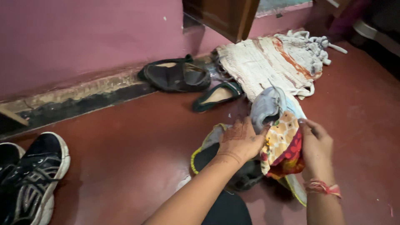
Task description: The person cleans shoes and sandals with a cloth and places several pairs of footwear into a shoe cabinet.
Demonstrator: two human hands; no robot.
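Red floor by the pink wall — shoes and cloth lying on it.

We see a glossy dark red floor [137, 158] running up to a worn, dark skirting strip. Under our left hand [241, 141] a grey shoe with a yellow-edged sole [208, 156] rests on it. Beyond the hands, toward the wall, lies a whitish woven mat [266, 62] with an orange stain and tasselled ends. Left of that mat sit a dark green flat slipper [216, 96] and — further back, by the skirting — a pair of black shoes [175, 75]. Well off to the left of our left hand, at the picture's edge, stand black sneakers with white soles [31, 177].
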